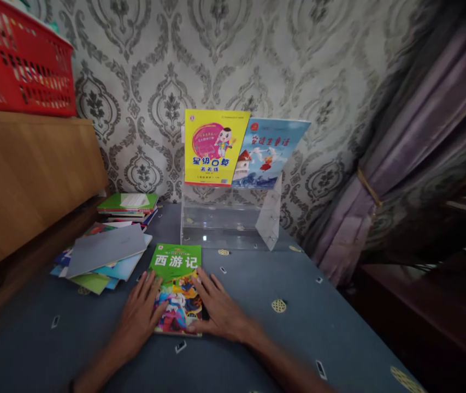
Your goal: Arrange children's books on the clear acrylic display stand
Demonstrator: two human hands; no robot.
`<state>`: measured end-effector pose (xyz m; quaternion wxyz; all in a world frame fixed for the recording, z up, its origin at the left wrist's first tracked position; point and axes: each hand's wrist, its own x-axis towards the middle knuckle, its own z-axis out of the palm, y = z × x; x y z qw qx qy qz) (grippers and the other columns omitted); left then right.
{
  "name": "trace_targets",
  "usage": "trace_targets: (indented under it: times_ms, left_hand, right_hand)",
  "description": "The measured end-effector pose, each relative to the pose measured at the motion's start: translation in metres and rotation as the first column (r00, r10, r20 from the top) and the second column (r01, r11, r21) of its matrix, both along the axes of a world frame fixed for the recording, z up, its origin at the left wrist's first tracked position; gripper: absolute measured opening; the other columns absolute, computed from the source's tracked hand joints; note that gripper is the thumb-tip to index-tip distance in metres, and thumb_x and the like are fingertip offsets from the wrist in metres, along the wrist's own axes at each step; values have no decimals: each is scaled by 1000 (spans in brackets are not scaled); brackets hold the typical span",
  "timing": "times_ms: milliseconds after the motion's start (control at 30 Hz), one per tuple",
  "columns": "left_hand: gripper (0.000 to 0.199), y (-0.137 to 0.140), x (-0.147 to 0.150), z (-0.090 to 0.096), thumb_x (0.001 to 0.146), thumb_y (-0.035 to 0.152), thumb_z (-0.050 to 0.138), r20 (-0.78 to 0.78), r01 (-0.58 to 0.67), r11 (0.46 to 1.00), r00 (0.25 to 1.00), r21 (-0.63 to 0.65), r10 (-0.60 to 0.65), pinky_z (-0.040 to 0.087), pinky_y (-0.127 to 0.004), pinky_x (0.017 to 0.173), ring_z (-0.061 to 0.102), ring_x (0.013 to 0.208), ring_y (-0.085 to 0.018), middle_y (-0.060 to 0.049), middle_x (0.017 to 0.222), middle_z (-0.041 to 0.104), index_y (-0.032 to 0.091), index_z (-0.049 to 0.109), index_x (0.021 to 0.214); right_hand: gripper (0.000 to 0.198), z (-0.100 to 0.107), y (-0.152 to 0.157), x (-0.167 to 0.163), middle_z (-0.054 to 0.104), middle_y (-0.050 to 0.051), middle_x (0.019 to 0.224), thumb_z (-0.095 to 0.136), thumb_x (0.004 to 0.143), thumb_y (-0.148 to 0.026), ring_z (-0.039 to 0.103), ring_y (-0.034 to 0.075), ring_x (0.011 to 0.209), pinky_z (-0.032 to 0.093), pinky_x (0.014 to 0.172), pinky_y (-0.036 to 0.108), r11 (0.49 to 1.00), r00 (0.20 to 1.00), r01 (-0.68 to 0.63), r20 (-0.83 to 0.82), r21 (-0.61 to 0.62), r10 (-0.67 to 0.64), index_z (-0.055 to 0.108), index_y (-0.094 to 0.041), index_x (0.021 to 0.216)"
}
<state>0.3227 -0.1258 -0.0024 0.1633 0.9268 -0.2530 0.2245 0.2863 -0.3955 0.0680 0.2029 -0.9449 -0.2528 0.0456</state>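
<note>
A green picture-covered book lies flat on the blue patterned tabletop. My left hand rests along its left side, fingers stretched out and the thumb over the cover. On the opposite side my right hand lies with spread fingers, its fingertips and thumb touching the right part of the cover. Both hands are open. Beyond the book stands a clear acrylic display rack. A yellow book and a blue book stand side by side on its top tier, slightly overlapping.
Left of the hands is a loose pile of books, with a neater stack behind it. A wooden cabinet carries a red plastic basket. A purple curtain hangs at the right, past the table edge.
</note>
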Motion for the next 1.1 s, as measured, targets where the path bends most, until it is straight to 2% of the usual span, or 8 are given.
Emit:
trace_targets:
  times_ms: [167,300,500,633,800,867,967,1100]
  left_hand:
    - [51,-4,-6,19,102,44,39,-61,-14,1000,998,16,15,39,-51,117,35,149,-31,-12,156,47,19,51,145]
    - [51,-4,-9,24,101,44,40,-122,-24,999,992,-30,20,38,-52,118,34,150,-32,-15,158,44,18,51,144]
    - [60,2,-3,24,91,49,52,-295,-65,954,955,-292,-25,37,-57,116,39,146,-37,-17,159,39,21,49,144]
    - [67,8,9,39,82,46,64,-474,-159,779,859,-607,-195,40,-54,115,46,141,-36,-16,150,49,22,48,142]
    - [56,8,0,68,81,26,67,-616,-516,348,719,-783,-321,52,-40,105,60,128,-27,-14,132,62,22,51,134]
    - [51,6,-10,76,80,19,67,-636,-588,249,670,-769,-382,57,-36,95,69,112,-23,-11,113,69,21,53,129]
    - [49,3,-25,82,77,14,71,-663,-642,240,573,-728,-482,61,-34,77,74,85,-20,-6,92,72,19,53,122]
    - [37,-3,-38,90,72,14,76,-688,-655,324,427,-682,-586,60,-30,62,72,68,-19,-6,84,74,16,59,106]
  right_hand:
    - [116,-4,1,2,11,28,167,53,80,-84,8,35,156,12,125,58,1000,1000,-4,16,-5,4,20,-7,160]
    - [111,-4,2,0,14,25,167,58,81,-79,12,36,156,15,124,60,1000,999,-4,37,23,3,18,-14,162]
    - [107,4,5,-5,17,18,168,67,79,-73,15,33,156,15,125,55,998,999,43,14,44,-43,22,-22,162]
    - [106,7,6,-7,19,20,167,71,78,-70,16,33,155,15,125,55,996,999,51,14,68,-52,28,-19,160]
    - [104,12,9,-9,18,21,167,73,78,-67,16,32,155,16,125,53,993,996,91,-30,78,-88,32,-14,158]
    - [105,13,10,-13,17,22,167,72,78,-69,15,33,155,15,125,53,991,993,106,-54,80,-102,32,-13,158]
    - [105,12,11,-26,13,21,167,65,81,-73,7,34,156,13,125,55,991,993,119,-34,65,-117,30,-12,159]
    - [84,11,12,-60,25,19,166,42,97,-69,12,31,156,12,125,56,993,990,115,83,16,-116,31,-15,159]
